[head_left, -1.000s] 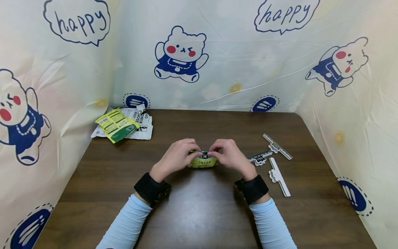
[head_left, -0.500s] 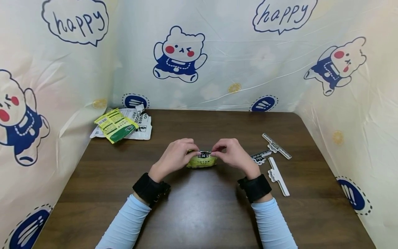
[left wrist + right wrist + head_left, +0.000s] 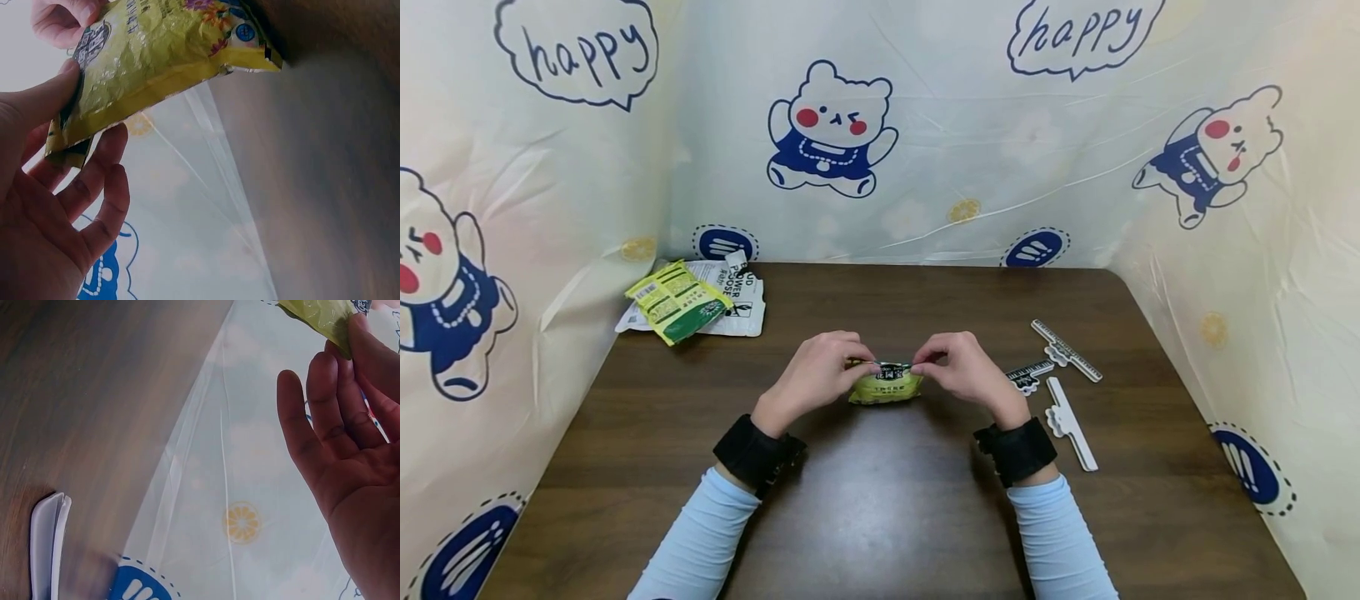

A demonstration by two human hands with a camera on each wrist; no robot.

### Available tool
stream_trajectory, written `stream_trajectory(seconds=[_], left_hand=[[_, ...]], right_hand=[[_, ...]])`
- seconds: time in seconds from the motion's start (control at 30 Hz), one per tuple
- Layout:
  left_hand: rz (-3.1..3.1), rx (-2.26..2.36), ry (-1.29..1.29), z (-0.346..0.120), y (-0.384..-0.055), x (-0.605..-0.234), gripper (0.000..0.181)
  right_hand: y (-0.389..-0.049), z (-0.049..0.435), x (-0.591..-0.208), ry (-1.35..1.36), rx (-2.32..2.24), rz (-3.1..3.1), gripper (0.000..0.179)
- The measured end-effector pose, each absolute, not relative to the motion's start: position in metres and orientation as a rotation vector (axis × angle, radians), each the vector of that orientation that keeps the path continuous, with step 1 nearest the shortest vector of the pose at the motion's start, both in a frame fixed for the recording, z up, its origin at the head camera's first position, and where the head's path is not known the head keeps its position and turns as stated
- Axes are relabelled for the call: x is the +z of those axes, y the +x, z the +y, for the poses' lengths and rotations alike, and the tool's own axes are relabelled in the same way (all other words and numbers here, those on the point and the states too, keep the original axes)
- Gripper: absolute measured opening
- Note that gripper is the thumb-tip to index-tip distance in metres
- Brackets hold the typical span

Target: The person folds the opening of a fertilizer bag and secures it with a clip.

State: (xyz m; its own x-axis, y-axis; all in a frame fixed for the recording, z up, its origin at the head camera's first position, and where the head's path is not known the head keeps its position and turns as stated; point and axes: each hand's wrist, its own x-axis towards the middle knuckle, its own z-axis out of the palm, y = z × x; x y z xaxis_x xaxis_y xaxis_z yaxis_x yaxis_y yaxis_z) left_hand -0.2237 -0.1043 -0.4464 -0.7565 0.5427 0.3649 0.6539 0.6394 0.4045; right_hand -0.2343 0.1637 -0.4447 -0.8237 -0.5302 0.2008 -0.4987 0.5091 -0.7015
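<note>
A small yellow-green foil packet (image 3: 886, 388) stands on the table in the middle of the head view, its dark-labelled top edge between both hands. My left hand (image 3: 820, 371) pinches the top left corner between thumb and fingers. At the top right corner, my right hand (image 3: 962, 371) pinches the edge the same way. In the left wrist view the packet (image 3: 156, 69) shows flowers printed on its crinkled front, and the left thumb lies over its dark top strip. The right wrist view catches only one corner of the packet (image 3: 322, 319), with the lower fingers loosely bent below it.
To the right lie three clips: a white clip (image 3: 1071, 423), a ruler-marked clip (image 3: 1067, 350) and another marked clip (image 3: 1030, 377), partly behind the right hand. A yellow-green bag (image 3: 677, 300) lies over a white bag (image 3: 748, 300) at the back left. Printed sheeting (image 3: 925, 167) surrounds the table.
Both hands have slid slightly apart along the packet's top edge, the right one to the right and the left one to the left. More of the dark label shows between them.
</note>
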Motion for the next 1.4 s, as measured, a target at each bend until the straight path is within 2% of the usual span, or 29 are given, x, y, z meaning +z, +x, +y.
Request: stream_trajectory(seconds=[0.63,0.9,1.4], left_hand=[[-2.672,-0.854,-0.997,-0.104,-0.225,-0.445,0.007],[-2.736,-0.927,-0.991,-0.098,-0.224,-0.450,0.018],[-2.696,-0.968,-1.028,-0.091,-0.223,-0.458,0.018]], right_hand=[[-0.234,0.160,-0.448,-1.017,-1.253,2.718,0.007],[-0.232,0.161,-0.448,-1.036,-1.242,2.722,0.008],[-0.231,0.162,-0.445,-1.013,-1.222,2.711,0.005]])
